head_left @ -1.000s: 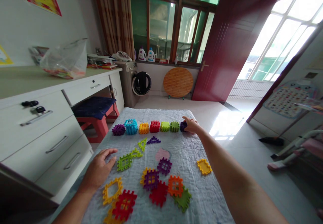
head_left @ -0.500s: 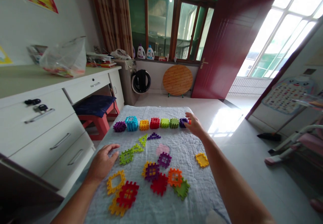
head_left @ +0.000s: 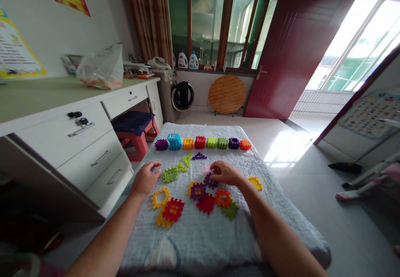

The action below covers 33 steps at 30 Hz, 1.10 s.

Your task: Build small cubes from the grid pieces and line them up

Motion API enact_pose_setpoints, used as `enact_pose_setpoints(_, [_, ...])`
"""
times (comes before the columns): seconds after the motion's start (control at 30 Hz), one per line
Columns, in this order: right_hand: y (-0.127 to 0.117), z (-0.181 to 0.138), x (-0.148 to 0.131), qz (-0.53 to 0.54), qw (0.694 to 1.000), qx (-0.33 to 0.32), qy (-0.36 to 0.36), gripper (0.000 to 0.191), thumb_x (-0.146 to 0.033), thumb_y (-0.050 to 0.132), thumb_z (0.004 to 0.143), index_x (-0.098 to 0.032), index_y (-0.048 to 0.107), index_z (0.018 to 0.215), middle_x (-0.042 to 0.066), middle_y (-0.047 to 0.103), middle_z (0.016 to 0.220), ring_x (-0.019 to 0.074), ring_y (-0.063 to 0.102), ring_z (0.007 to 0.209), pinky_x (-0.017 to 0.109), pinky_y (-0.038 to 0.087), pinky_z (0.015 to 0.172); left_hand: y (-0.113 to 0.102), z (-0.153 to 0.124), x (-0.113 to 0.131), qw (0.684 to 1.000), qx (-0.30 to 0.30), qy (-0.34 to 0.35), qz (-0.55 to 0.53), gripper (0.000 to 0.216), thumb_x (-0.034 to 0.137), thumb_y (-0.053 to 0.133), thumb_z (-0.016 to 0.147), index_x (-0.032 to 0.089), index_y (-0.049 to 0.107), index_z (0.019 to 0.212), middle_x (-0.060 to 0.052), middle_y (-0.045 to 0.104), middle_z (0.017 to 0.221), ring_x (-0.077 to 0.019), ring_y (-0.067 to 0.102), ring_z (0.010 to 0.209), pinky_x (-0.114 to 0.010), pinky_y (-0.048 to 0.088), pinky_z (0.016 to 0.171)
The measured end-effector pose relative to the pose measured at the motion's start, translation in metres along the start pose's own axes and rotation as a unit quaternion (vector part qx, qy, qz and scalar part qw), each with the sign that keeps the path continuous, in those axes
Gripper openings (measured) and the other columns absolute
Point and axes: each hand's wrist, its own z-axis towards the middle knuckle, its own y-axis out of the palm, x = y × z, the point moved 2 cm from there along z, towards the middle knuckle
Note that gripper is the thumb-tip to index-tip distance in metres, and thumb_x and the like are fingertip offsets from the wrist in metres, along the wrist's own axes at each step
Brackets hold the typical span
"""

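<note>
My left hand (head_left: 146, 178) rests on the cloth with its fingers apart and holds nothing. Just right of it lies a green square interlocking tile (head_left: 170, 175), with light-green triangular pieces (head_left: 186, 159) beyond. My right hand (head_left: 227, 173) is over a purple window tile (head_left: 210, 180), its curled fingers apart and the thumb at the tile's edge; I cannot tell whether they touch. Nearby lie another purple window tile (head_left: 198, 190), a red tile (head_left: 206, 204), an orange window tile (head_left: 223, 198) and a green tile (head_left: 230, 210). A purple triangle (head_left: 199, 156) lies farther back.
Along the far edge stands a row of block stacks, from purple (head_left: 161, 144) to orange (head_left: 245, 145). A yellow tile (head_left: 255, 183) lies right, partly behind my forearm. Yellow frame (head_left: 160, 198) and red window tile (head_left: 173, 209) lie front left. A stool (head_left: 134, 125) and desk stand left.
My right hand has come back from the right end of the row to the purple window tile. The orange stack there is now uncovered. The camera view has shifted; my left hand stays by the green tile.
</note>
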Motion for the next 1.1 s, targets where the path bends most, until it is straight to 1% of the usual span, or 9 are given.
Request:
enact_pose_setpoints(0.1, [0.0,-0.003,-0.005,-0.03,0.998,-0.026,-0.041,0.034,-0.032,0.074,0.063,-0.018,0.063,0.092,0.002,0.058,0.086,0.0158,0.051,0.079,0.027,0.039,0.073,0.0,0.0,0.001,1.0,0.0,0.004,-0.001,0.03,0.032,0.048,0.072,0.017,0.063,0.093,-0.008,0.067,0.098,-0.0217,0.063,0.094,-0.033,0.048,0.09])
enact_pose_setpoints(0.23, [0.0,-0.004,-0.006,-0.05,0.997,-0.034,-0.043,0.033,-0.032,0.074,0.062,-0.018,0.06,0.088,0.003,0.056,0.088,0.0171,0.05,0.084,0.029,0.039,0.079,-0.001,-0.001,0.006,1.0,0.004,0.003,-0.003,0.03,0.032,0.049,0.07,0.017,0.063,0.092,-0.007,0.068,0.097,-0.0214,0.063,0.093,-0.032,0.049,0.089])
enact_pose_setpoints(0.43, [0.006,-0.003,0.006,0.042,0.999,-0.005,0.003,0.027,-0.025,0.07,0.063,-0.019,0.052,0.083,-0.003,0.053,0.075,0.0119,0.047,0.067,0.022,0.036,0.061,-0.002,-0.002,0.009,1.0,0.004,-0.002,0.007,0.03,0.032,0.048,0.07,0.017,0.064,0.091,-0.008,0.068,0.096,-0.0222,0.063,0.092,-0.033,0.049,0.088])
enact_pose_setpoints(0.53, [0.006,-0.001,0.011,0.093,0.993,0.073,0.029,0.021,-0.023,0.061,0.07,-0.02,0.049,0.087,-0.006,0.047,0.064,0.0102,0.041,0.057,0.021,0.032,0.054,-0.002,-0.002,0.008,1.0,0.0,-0.003,0.008,0.03,0.031,0.048,0.07,0.017,0.063,0.092,-0.008,0.068,0.097,-0.0221,0.063,0.093,-0.033,0.049,0.088])
enact_pose_setpoints(0.67, [-0.001,-0.001,0.005,0.002,0.976,0.217,0.015,0.013,-0.014,0.049,0.076,-0.02,0.051,0.088,0.0,0.051,0.076,0.0134,0.047,0.069,0.024,0.037,0.065,-0.002,-0.002,0.008,1.0,0.002,-0.003,0.008,0.029,0.031,0.049,0.07,0.018,0.063,0.091,-0.007,0.068,0.097,-0.0219,0.063,0.093,-0.033,0.049,0.089])
enact_pose_setpoints(0.77, [0.001,-0.002,-0.001,-0.061,0.984,0.168,-0.019,0.008,-0.02,0.057,0.076,-0.02,0.054,0.084,0.003,0.054,0.085,0.0157,0.048,0.078,0.026,0.037,0.072,-0.001,-0.002,0.006,1.0,0.002,0.002,0.005,0.028,0.031,0.049,0.071,0.018,0.063,0.091,-0.008,0.068,0.097,-0.0216,0.063,0.094,-0.033,0.049,0.089])
enact_pose_setpoints(0.9, [0.007,-0.002,-0.001,-0.058,0.994,0.078,-0.041,0.021,-0.039,0.063,0.077,-0.019,0.057,0.077,0.001,0.054,0.076,0.0147,0.048,0.071,0.026,0.037,0.068,0.0,-0.001,0.004,1.0,0.007,0.007,0.003,0.028,0.031,0.049,0.071,0.018,0.063,0.091,-0.007,0.068,0.096,-0.0214,0.063,0.092,-0.033,0.049,0.089])
enact_pose_setpoints(1.03, [0.007,-0.002,-0.001,-0.081,0.989,0.114,-0.038,0.019,-0.036,0.061,0.08,-0.018,0.06,0.084,0.004,0.055,0.084,0.017,0.05,0.08,0.028,0.038,0.076,0.0,-0.001,0.003,1.0,0.007,0.005,0.005,0.029,0.032,0.049,0.071,0.018,0.064,0.091,-0.007,0.068,0.096,-0.0214,0.063,0.092,-0.032,0.049,0.088])
enact_pose_setpoints(1.1, [0.008,-0.003,0.0,-0.107,0.986,0.125,-0.029,0.028,-0.037,0.065,0.074,-0.018,0.06,0.095,0.006,0.055,0.093,0.0202,0.048,0.089,0.031,0.038,0.081,0.0,-0.001,0.004,1.0,0.007,0.006,0.007,0.029,0.031,0.048,0.071,0.017,0.064,0.091,-0.008,0.068,0.096,-0.0214,0.063,0.092,-0.032,0.049,0.088])
